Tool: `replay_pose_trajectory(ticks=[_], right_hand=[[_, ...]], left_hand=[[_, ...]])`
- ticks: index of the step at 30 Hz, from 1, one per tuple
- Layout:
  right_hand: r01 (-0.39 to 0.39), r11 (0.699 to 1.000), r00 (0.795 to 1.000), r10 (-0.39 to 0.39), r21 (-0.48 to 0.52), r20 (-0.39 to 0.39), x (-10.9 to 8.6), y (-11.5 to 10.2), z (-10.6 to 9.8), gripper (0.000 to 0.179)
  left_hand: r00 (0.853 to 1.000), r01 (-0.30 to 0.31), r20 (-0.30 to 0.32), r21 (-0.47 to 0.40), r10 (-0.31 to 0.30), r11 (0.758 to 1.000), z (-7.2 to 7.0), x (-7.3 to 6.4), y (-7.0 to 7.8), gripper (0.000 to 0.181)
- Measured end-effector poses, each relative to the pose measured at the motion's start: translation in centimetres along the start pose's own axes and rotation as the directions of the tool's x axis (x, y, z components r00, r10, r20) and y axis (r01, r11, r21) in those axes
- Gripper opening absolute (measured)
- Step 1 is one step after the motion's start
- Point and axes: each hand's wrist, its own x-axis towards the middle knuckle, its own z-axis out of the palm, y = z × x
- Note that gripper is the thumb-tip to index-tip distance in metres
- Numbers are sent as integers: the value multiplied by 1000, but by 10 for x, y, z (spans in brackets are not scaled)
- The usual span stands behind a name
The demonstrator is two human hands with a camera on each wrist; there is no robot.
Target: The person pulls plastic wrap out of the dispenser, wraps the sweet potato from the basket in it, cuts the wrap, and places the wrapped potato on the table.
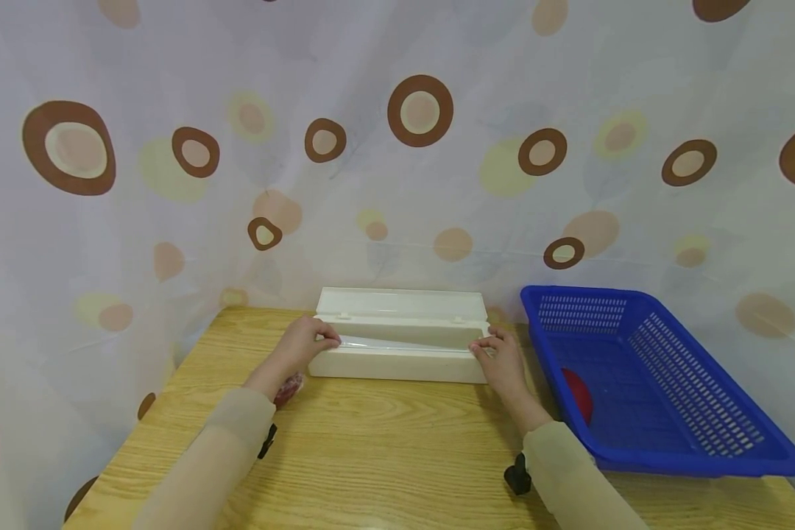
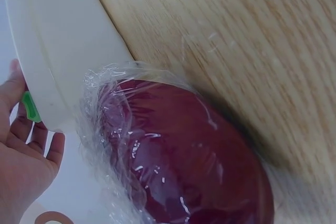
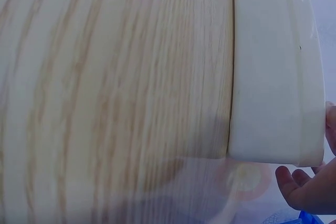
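A long white cling film box (image 1: 397, 366) stands on the table with its hinged lid (image 1: 400, 302) raised at the back. Across its opening lies a strip of clear cling film (image 1: 384, 344). At the left end, my left hand (image 1: 301, 344) pinches the film's edge between thumb and fingers. My right hand (image 1: 501, 361) pinches it at the right end. In the left wrist view a green piece (image 2: 30, 106) shows at the box end, beside the fingers. Below my left wrist lies a dark red oval thing (image 2: 194, 156), wrapped in crinkled clear film.
To the right stands a blue plastic basket (image 1: 695, 465) with perforated sides, and a red rounded thing (image 1: 577, 396) lies inside along its left wall. A curtain with brown rings (image 1: 397, 199) hangs right behind the wooden table (image 1: 384, 456).
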Motion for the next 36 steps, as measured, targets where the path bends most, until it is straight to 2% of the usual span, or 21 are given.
replay_pose_trajectory(ticks=[4, 12, 17, 23, 30, 36], right_hand=[[-9, 1000, 1000, 9, 3, -1, 0, 0, 0, 23], [-20, 1000, 1000, 20, 1, -8, 0, -3, 1, 22], [-14, 1000, 1000, 14, -13, -22, 2, -5, 1, 23], [-5, 1000, 999, 4, -24, -43, 2, -6, 1, 21], [28, 1000, 997, -29, -7, -76, 3, -5, 2, 21], [106, 994, 983, -108, -20, -146, 6, -5, 3, 18]], left_hand=[[1000, 2, 0, 27, -2, 1000, 2, 2, 1, 7], [999, -30, -16, 105, 32, 994, 6, 5, -2, 7], [999, -25, -18, 150, 28, 988, 6, 7, 0, 8], [999, -5, -37, 165, 12, 986, 6, 11, 5, 11], [997, 5, -81, 165, 8, 986, 9, 13, 6, 11], [993, 7, -119, 179, 14, 984, 11, 15, 8, 12]])
